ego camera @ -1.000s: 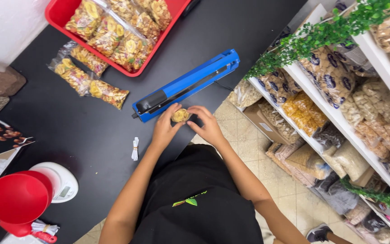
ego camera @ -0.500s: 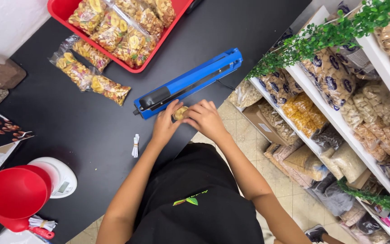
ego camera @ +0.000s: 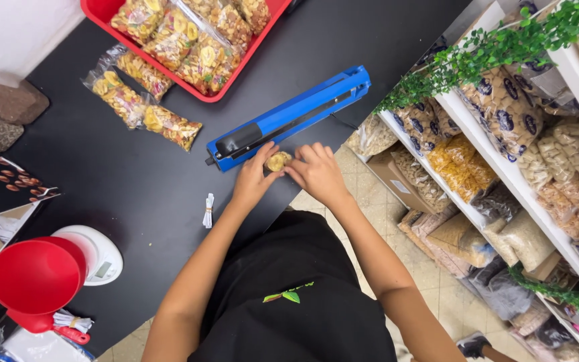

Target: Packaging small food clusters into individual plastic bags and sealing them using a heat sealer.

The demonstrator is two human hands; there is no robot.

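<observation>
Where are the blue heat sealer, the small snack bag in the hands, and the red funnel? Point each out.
blue heat sealer (ego camera: 289, 117), head view, middle of its long blue arm.
small snack bag (ego camera: 278, 161), head view, yellow contents showing between both hands.
red funnel (ego camera: 35, 275), head view, inside of its wide bowl.

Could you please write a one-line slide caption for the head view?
Both hands, left hand and right hand, hold a small clear snack bag against a long blue heat sealer on a black table.

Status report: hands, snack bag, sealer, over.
Both hands, left and right, pinch the snack bag at the blue sealer. Sealer arm down. Nothing in the way.
</observation>
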